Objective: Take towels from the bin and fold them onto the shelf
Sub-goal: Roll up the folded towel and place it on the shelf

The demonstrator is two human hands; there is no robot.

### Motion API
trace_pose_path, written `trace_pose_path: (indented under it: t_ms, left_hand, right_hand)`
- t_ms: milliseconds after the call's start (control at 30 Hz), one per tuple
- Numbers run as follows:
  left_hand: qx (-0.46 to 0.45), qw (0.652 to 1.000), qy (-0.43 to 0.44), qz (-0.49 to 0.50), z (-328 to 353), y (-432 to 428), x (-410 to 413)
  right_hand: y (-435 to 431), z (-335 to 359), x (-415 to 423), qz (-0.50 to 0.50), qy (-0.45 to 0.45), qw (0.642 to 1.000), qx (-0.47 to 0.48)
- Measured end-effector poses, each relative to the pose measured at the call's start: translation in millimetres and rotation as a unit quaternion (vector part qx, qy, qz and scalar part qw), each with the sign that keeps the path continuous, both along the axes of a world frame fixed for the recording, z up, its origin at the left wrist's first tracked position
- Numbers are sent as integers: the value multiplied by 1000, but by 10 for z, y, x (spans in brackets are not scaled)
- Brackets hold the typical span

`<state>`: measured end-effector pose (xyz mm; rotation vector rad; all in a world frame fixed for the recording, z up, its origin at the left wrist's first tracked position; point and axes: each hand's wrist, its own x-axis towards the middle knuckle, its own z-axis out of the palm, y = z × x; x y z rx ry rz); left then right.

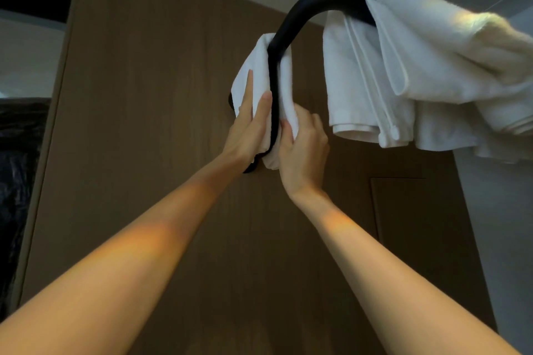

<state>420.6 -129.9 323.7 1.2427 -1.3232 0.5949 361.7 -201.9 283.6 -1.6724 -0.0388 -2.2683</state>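
A small white towel (253,66) is draped over the lower part of a black curved rail (305,14) mounted on a brown wall panel. My left hand (248,124) lies flat on the towel's left side with straight fingers. My right hand (302,147) grips the towel's right side, its fingers curled round the cloth. Larger white towels (403,66) hang folded over the rail's upper right part.
The brown wood panel (173,95) fills the background behind the rail. A dark opening with a black plastic-like surface (17,167) lies at the left. A pale wall (496,225) stands at the right, below the hanging towels.
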Motion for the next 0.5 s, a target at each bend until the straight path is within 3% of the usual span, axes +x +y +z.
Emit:
trace_pose_path:
  t_ms: [133, 300, 500]
  left_hand:
    - [10, 1000, 12, 18, -103, 4, -17]
    - [47, 999, -7, 0, -186, 145, -93]
    - [35, 996, -28, 71, -369, 553, -184]
  right_hand:
    - [32, -28, -35, 9, 21, 1000, 10]
    - [66, -39, -230, 15, 123, 992, 15]
    - [151, -158, -501, 14, 231, 973, 0]
